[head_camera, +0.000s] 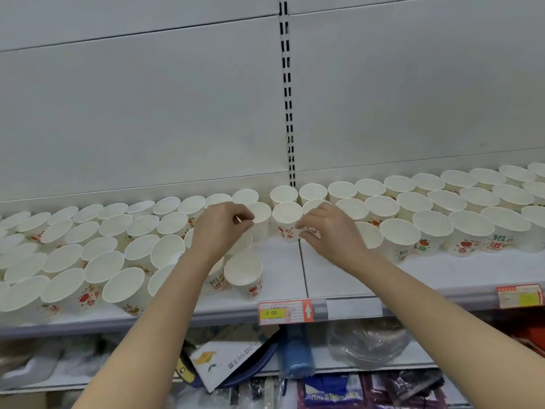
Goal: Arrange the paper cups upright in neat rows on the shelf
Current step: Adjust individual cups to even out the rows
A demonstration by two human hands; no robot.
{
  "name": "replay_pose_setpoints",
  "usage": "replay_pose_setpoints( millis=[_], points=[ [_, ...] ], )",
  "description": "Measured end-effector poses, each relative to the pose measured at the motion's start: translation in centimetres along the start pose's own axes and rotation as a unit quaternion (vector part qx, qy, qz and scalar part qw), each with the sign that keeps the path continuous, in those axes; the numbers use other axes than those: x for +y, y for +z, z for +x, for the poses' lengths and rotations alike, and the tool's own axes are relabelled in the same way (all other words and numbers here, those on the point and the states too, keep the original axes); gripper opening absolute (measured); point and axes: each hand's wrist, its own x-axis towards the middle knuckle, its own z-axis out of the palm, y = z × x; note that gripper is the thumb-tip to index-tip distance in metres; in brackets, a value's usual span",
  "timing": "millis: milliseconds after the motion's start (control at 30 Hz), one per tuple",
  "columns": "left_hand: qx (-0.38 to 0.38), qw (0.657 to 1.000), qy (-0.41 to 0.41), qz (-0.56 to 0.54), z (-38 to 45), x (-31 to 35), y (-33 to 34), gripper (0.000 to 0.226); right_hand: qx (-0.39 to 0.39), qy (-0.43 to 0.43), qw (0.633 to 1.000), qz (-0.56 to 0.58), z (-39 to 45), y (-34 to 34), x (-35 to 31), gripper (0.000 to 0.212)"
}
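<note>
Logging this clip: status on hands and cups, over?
Left hand pinching a cup rim. Right hand touching center cup. Cups upright in rows; gap in front, nothing blocking.

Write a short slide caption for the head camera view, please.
Two bare hands, left hand and right hand, adjust upright paper cups on a white shelf.

A shop: price tag (pixel 285 312) on shelf (pixel 354 276) edge (packaged goods (pixel 368 343) below)
</note>
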Motion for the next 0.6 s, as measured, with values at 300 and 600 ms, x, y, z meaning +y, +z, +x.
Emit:
replay_pose_setpoints(
  millis=[300,600],
  points=[
    [-0.003,0.998,-0.038,-0.051,-4.0,-2.6,-0.7,0.009,-0.057,-0.14,0.986,0.075,-2.5,4.7,-8.4,0.012],
    [-0.128,0.991,0.024,-0.021,-2.6,-2.8,-1.3,0.019,-0.059,-0.02,0.995,0.078,-2.9,0.9,-6.4,0.01]
  ],
)
